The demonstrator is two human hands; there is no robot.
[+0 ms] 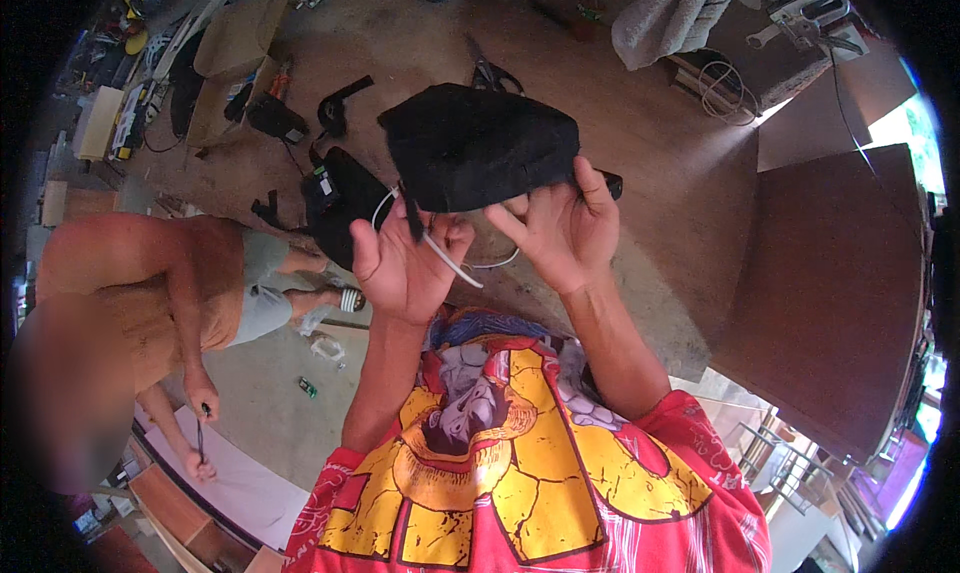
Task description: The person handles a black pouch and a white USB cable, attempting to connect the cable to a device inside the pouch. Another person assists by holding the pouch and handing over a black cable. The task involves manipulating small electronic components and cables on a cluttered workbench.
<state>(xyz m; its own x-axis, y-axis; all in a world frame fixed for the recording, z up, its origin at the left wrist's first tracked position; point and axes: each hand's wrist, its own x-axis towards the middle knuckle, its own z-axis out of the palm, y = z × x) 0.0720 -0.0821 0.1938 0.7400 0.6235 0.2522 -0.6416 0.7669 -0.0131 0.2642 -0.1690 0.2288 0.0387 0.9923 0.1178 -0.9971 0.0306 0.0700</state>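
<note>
A black fabric piece, shaped like a pouch or cover (480,143), is held up in front of me above the brown work surface (660,173). My left hand (405,273) grips its lower left edge, palm turned up and thumb sticking out, with some fingertips hidden by the cloth. A white cord or thin strip (452,261) loops by those fingers. On the other side, my right hand (570,235) holds the lower right edge, its fingers partly tucked under the fabric and its thumb raised along the side. Behind the left hand lies a black bag-like item (345,198) with a small label.
Scissors (492,76) lie beyond the fabric. A cardboard box (235,48) and tools fill the far left. At left, another person (150,283) holds a thin dark tool over a white sheet (240,493). A staple gun (810,18) and brown panel (830,293) are at right.
</note>
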